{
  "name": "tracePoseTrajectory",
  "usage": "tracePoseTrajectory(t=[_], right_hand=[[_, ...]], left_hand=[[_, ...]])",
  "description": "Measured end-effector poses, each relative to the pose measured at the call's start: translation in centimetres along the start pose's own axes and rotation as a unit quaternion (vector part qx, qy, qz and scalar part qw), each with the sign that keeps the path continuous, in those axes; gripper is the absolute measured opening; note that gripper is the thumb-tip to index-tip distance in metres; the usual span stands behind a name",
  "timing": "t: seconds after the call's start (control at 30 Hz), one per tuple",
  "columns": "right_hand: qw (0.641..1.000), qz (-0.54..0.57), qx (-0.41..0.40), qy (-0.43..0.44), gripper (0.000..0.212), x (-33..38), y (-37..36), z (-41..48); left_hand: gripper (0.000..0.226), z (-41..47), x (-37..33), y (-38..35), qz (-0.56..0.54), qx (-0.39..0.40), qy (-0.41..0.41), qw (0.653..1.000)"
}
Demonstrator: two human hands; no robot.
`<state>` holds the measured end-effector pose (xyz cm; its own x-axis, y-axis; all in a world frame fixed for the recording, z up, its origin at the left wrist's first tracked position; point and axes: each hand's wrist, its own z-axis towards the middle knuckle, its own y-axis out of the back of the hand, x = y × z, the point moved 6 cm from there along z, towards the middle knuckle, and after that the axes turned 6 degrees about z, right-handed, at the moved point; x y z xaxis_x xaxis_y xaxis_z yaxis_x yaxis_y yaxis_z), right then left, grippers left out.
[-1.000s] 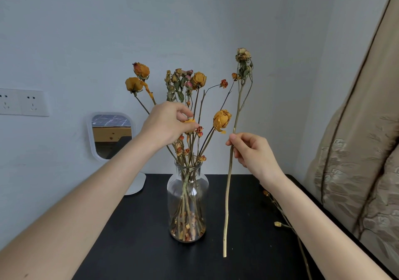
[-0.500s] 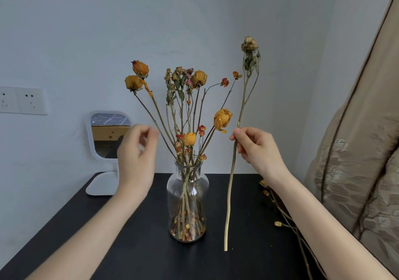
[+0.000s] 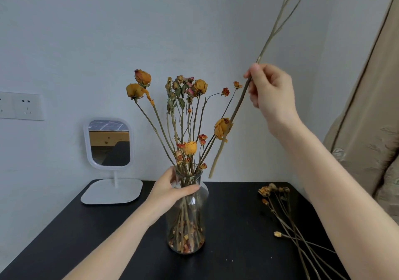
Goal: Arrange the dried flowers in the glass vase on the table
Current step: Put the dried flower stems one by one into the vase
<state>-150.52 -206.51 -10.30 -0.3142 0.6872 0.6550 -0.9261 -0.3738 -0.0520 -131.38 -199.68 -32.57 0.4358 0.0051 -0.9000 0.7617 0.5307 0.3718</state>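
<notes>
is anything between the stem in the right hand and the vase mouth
Yes: the drooping yellow rose overlaps the held stem, and outward-leaning stems with a small bud crowd the vase rim beside its lower end.

No readable text, numbers, brands or signs showing anywhere. Glass vase [image 3: 204,202], standing mid table, showing no label or print. Wall socket plate [image 3: 20,106], at left edge of view, showing slot holes only, any lettering too small to tell. Mirror [image 3: 109,142], standing at table's back left corner, showing plain white frame and base, no logo legible.
</notes>
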Motion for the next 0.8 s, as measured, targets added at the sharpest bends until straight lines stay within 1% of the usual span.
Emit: tracePoseTrajectory(t=[0.2, 0.33, 0.4, 0.57, 0.8], right_hand=[[0.997, 0.036, -0.056, 0.04, 0.032, 2.0, 0.5, 2.6], [0.995, 0.025, -0.075, 0.057, 0.032, 1.9, 0.0, 3.5], [0.995, 0.014, -0.075, 0.057, 0.031, 1.4, -0.5, 3.8], [0.998, -0.01, -0.048, 0.035, 0.031, -0.4, -2.2, 3.7], [0.995, -0.087, 0.051, -0.022, 0.031, -3.4, -4.5, 2.1]], left_hand=[[0.05, 0.0, 0.2, 0.1, 0.016, -0.058, -0.006, 0.998], [0.051, 0.1, 0.1, 0.0, 0.038, -0.084, -0.022, 0.995], [0.057, 0.2, 0.3, -0.1, 0.057, -0.091, -0.023, 0.994], [0.061, 0.3, 0.8, -0.2, 0.062, -0.092, -0.023, 0.994], [0.06, 0.4, 1.1, -0.3, 0.055, -0.092, -0.02, 0.994]])
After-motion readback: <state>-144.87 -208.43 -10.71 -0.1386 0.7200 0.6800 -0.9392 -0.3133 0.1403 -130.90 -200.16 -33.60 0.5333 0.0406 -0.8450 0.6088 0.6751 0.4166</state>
